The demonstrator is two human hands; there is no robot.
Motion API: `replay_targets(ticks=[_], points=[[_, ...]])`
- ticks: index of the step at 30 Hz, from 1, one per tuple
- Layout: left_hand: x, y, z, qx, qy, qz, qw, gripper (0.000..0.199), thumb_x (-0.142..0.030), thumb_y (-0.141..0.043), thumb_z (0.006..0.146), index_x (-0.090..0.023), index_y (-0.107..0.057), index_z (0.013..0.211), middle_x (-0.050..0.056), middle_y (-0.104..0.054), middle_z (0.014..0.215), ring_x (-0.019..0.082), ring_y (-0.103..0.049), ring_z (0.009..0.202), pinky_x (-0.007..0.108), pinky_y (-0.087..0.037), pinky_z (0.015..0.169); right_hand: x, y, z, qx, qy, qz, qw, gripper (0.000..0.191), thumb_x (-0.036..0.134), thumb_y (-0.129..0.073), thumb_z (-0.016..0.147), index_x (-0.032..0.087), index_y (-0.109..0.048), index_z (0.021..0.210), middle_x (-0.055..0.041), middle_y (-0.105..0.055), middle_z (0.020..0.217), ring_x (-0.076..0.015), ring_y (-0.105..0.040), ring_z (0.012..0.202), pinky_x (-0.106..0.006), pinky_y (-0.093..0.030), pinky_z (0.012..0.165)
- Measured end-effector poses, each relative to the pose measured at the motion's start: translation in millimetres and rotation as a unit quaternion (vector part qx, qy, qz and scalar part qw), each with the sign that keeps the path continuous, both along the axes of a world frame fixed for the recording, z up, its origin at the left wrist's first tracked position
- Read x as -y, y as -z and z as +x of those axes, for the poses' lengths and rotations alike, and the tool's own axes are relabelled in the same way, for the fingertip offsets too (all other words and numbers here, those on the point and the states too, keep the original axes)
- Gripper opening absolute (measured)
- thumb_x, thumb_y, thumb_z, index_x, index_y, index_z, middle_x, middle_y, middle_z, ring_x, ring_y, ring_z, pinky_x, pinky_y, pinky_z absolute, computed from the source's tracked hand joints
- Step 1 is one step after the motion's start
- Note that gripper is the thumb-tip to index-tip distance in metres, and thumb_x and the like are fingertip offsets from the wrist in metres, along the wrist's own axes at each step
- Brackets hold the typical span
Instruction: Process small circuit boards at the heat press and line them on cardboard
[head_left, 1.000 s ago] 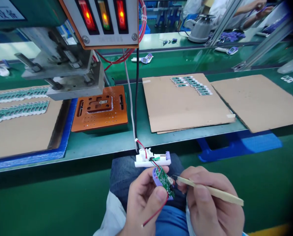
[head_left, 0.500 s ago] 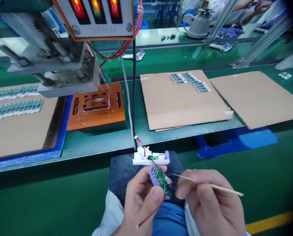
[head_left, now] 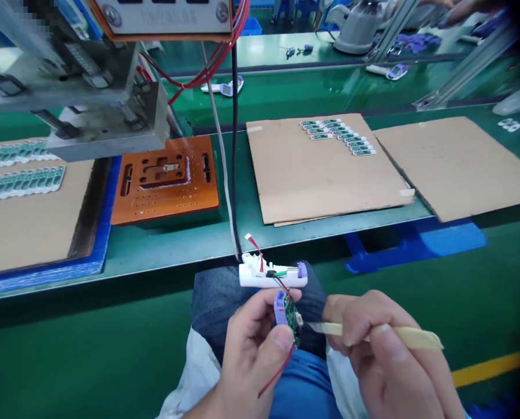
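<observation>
My left hand (head_left: 260,343) is closed on a green circuit board (head_left: 291,319) seated in a purple casing piece (head_left: 280,308). Thin wires run from the board up to a white plastic housing (head_left: 272,275) with a purple end, which lies just beyond my fingertips. A red wire (head_left: 275,372) hangs below the board. My right hand (head_left: 386,343) pinches a thin flat blade-like tool (head_left: 417,337) with a pale yellow handle. Its narrow tip points left, close to the white connector on the board; whether they touch, I cannot tell.
A press with an orange base plate (head_left: 163,192) stands at the left of the bench. Cardboard sheets (head_left: 312,180) carry several small circuit boards (head_left: 356,142). Cables (head_left: 234,174) hang down before the bench. Behind runs a green conveyor (head_left: 294,93); another person's hands show top right.
The right-hand tool has turned, so its broad face now shows. The circuit board has tilted more edge-on. The view has dipped slightly, and the bench appears higher.
</observation>
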State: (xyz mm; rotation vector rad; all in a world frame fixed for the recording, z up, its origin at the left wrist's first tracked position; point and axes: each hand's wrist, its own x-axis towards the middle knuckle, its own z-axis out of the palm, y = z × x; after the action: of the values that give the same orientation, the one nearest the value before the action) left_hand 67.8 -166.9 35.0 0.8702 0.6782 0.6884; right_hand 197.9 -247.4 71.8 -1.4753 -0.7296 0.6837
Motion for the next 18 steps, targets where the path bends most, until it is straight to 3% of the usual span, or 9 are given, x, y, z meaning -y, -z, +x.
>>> replay_targets(ticks=[2, 6, 18], points=[[0.7, 0.7, -0.9, -0.005, 0.006, 0.007, 1.0, 0.03, -0.043, -0.068, 0.088, -0.026, -0.075, 0.112, 0.003, -0.071, 0.096, 0.014, -0.062, 0.086, 0.019, -0.049, 0.08, -2.9, -1.3, 2.1, -0.015, -0.01, -0.001, 1.0, 0.032, 0.038, -0.049, 0.1, 0.022, -0.059, 0.075, -0.0042, -0.056, 0.067, -0.0183, -0.054, 0.06, -0.03, -0.044, 0.052], [1.4, 1.0, -1.5, 0.003, 0.02, 0.002, 1.0, 0.032, -0.044, -0.066, 0.089, -0.027, -0.073, 0.115, 0.002, -0.07, 0.094, 0.01, -0.057, 0.073, 0.018, -0.048, 0.072, -6.4, 0.3, 4.1, -0.03, -0.025, -0.006, 0.999, 0.033, 0.036, -0.048, 0.1, 0.021, -0.058, 0.073, -0.0033, -0.054, 0.065, -0.0162, -0.049, 0.057, -0.028, -0.043, 0.05], [-0.1, 0.5, 0.5, 0.027, 0.028, -0.024, 0.999, 0.033, -0.045, -0.068, 0.087, -0.024, -0.074, 0.112, 0.002, -0.065, 0.083, 0.01, -0.05, 0.066, 0.02, -0.044, 0.065, -6.0, 3.3, 0.3, -0.026, -0.025, -0.012, 0.999, 0.031, 0.035, -0.048, 0.101, 0.022, -0.059, 0.075, -0.004, -0.054, 0.069, -0.0173, -0.052, 0.06, -0.029, -0.045, 0.052]])
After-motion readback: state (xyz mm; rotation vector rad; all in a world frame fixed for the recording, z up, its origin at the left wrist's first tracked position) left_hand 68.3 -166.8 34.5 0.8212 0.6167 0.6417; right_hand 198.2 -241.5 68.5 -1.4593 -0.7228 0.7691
